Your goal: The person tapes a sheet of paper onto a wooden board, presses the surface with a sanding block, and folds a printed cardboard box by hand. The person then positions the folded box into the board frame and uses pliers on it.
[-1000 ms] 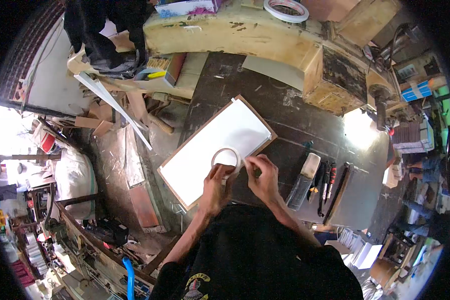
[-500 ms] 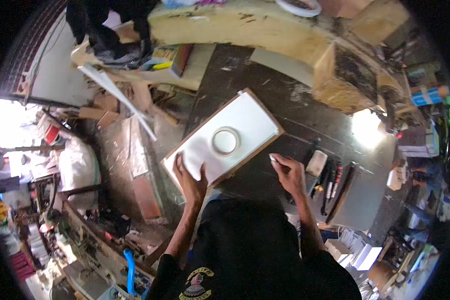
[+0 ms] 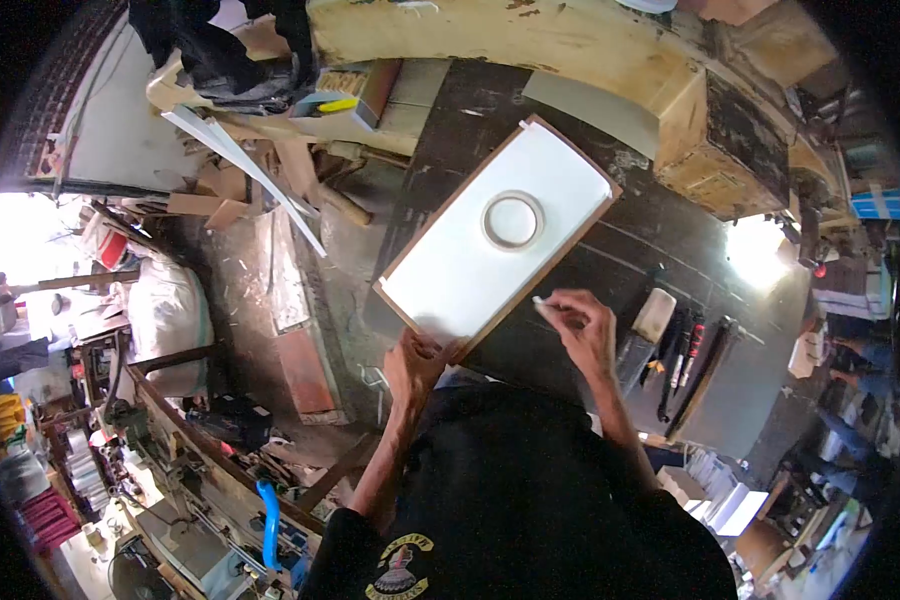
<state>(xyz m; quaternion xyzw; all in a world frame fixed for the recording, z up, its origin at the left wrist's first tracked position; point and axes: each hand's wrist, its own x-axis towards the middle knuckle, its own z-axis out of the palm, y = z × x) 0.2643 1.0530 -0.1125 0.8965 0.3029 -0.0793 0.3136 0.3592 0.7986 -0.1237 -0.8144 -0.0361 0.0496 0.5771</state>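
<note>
Head view: right hand (image 3: 584,328) pinches white scrap (image 3: 539,301); left hand (image 3: 413,368) at white-topped board (image 3: 450,268) corner, grip unclear.

Left hand (image 3: 416,365) now at board edge (image 3: 395,306)

White sheet (image 3: 455,255): smooth, matt, paper. Brown board (image 3: 541,279), rim only showing: matt; cardboard or wood, too small in view to tell. Tape roll (image 3: 486,222): smooth. Tabletop (image 3: 610,265): dark, scuffed, scratched, with glossy glare. Beam (image 3: 540,40): cream paint, chipped. Shirt (image 3: 530,490): matt black cloth. Sack (image 3: 170,325): crinkled plastic.
</note>
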